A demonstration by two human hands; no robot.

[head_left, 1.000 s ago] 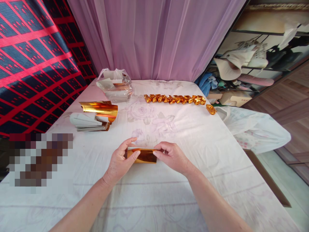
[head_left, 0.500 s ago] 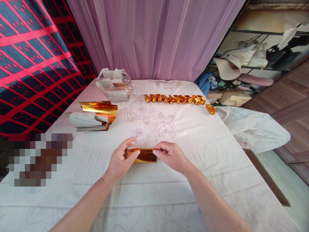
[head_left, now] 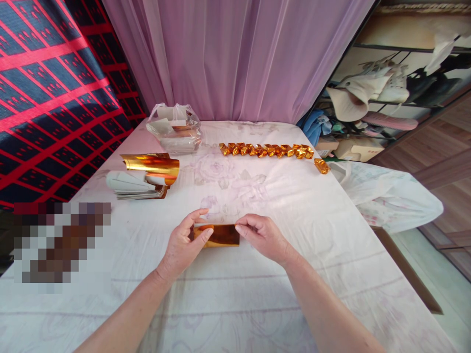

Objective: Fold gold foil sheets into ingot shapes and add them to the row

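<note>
Foil is the risk here: the folded gold sheet (head_left: 220, 235) lies on the white cloth (head_left: 257, 294) near the front middle of the table, pinched at its left end by the left hand (head_left: 184, 245) and at its right end by the right hand (head_left: 263, 238), thumbs and forefingers closed on it. Uneven pressure could skew the crease or tear the thin sheet, and the slick surface may slide on the cloth. The stack of gold sheets (head_left: 147, 176) and the row of folded gold pieces (head_left: 265, 150) lie well apart from both hands
</note>
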